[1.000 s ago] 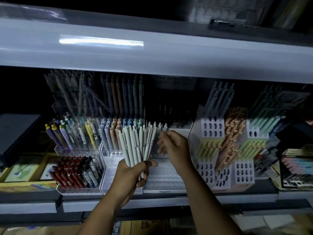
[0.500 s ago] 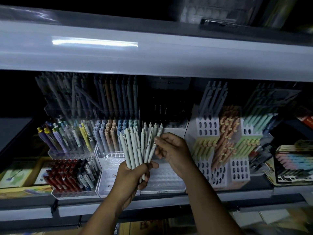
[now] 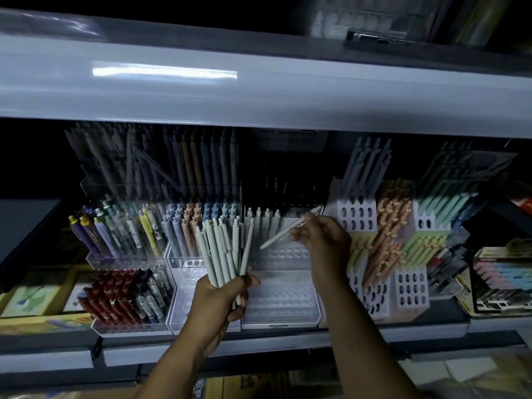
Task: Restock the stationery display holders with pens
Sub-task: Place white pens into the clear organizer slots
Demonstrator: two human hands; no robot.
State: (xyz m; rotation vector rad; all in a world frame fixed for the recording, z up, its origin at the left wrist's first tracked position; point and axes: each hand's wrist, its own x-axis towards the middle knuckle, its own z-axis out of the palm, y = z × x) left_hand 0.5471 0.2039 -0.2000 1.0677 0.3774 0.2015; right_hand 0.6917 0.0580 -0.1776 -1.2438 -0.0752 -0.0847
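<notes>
The slim pale grey-green plastic click pen (image 3: 288, 231) is pinched near its upper end by the right hand (image 3: 319, 240), thumb and fingertips closed on the barrel. It slants tip-down over the clear stepped acrylic display holder (image 3: 282, 295) and touches nothing else. A pen like this is probably light, stiff and smooth. A pinch high on the barrel leaves the tip free to find a hole.

The left hand (image 3: 221, 300) is wrapped round the lower ends of a fanned bundle of matching pale pens (image 3: 221, 251). There are roughly ten; overlap prevents an exact count, and a loose grip could let them slide. Four pale pens (image 3: 263, 218) stand in the holder's back row, and many holes in front are unfilled. Two hands and one loose pen show. White perforated pen blocks (image 3: 357, 214) stand beside the holder on the grey shelf (image 3: 288, 344).
</notes>
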